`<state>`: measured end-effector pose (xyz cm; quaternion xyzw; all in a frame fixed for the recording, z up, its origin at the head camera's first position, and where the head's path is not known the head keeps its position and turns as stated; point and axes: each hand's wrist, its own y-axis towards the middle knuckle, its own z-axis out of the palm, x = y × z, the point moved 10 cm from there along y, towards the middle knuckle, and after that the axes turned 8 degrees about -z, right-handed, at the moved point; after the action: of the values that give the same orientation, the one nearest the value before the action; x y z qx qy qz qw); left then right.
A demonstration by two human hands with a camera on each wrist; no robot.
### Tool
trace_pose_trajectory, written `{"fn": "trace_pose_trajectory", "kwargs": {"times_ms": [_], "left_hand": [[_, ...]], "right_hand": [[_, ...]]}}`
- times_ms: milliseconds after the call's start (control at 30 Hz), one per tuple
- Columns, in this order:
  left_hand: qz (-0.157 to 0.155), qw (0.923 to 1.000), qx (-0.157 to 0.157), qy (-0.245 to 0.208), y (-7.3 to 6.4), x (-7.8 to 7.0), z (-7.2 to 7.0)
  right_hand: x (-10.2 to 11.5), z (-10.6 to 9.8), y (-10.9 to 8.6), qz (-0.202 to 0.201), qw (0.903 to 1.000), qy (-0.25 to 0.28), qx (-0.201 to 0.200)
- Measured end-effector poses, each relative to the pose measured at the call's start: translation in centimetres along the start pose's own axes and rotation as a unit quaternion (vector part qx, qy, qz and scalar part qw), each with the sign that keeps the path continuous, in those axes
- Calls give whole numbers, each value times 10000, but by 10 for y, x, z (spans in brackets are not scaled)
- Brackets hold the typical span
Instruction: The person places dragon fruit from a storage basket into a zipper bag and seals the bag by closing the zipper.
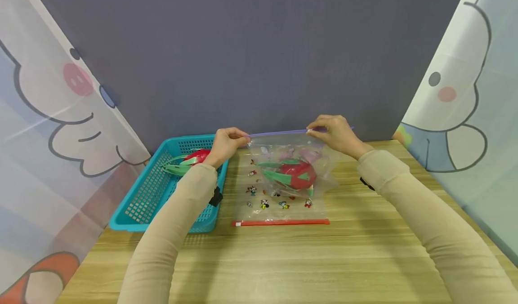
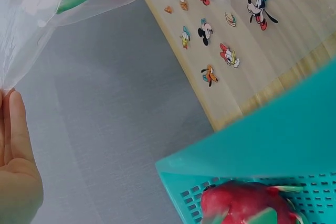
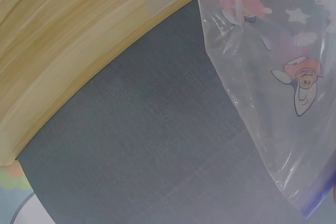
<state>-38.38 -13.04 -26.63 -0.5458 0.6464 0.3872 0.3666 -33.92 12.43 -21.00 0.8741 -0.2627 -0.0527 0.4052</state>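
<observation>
A clear zip bag (image 1: 291, 143) with a purple closure strip hangs between my two hands. Inside it lies a red dragon fruit (image 1: 298, 174) with long green scales. My left hand (image 1: 226, 145) pinches the strip's left end; the left wrist view shows its fingers (image 2: 18, 124) at the bag's corner. Toward the strip's right end, my right hand (image 1: 333, 133) pinches the strip near a small pale slider. Only a sliver of that hand reaches the right wrist view, beside the bag's printed film (image 3: 304, 85). Beneath lies a flat printed bag (image 1: 252, 209) with a red strip.
At the left stands a turquoise basket (image 1: 162, 205) with another dragon fruit (image 1: 197, 156) in it. The wooden table (image 1: 283, 263) ends at a dark grey panel (image 1: 259, 56). Cartoon-printed curtains (image 1: 453, 101) flank both sides.
</observation>
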Motion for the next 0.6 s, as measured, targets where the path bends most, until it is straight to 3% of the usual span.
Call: {"fn": "trace_pose_trajectory", "kwargs": {"times_ms": [367, 600], "left_hand": [[120, 9999, 3, -14, 0, -3, 0], [43, 10000, -41, 19, -2, -1, -1]], "right_hand": [[-3, -7, -3, 154, 9998, -94, 98], [-3, -8, -6, 114, 9998, -84, 136]]}}
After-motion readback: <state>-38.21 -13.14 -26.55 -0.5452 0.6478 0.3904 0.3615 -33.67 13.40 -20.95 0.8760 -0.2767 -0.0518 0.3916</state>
